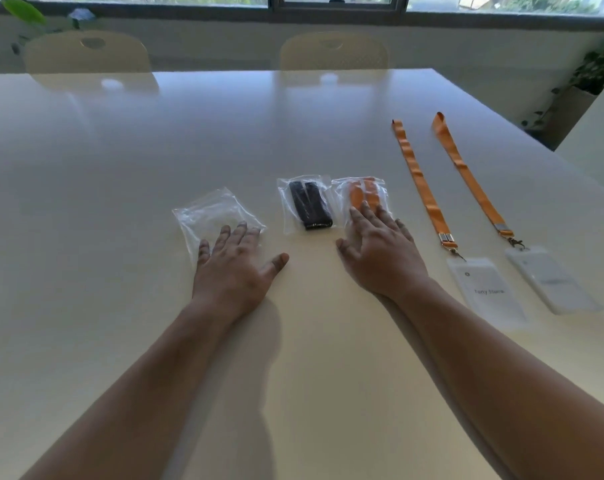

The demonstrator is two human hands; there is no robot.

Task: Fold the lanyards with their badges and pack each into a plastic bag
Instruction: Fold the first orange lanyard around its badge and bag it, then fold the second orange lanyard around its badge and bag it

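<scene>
Writing: the near-right badge reads "Tony", then a blurred word starting "Sta". The far-right badge has print too faint to read.

Left hand: flat, fingers straight and spread, fingertips on the near edge of the empty plastic bag.

Right hand: flat, fingers straight, resting on the near end of the bagged orange lanyard.

The bagged black lanyard lies between the two hands, untouched.

Two unfolded orange lanyards lie stretched far-to-near at the right of the table, each clipped to its badge.
</scene>
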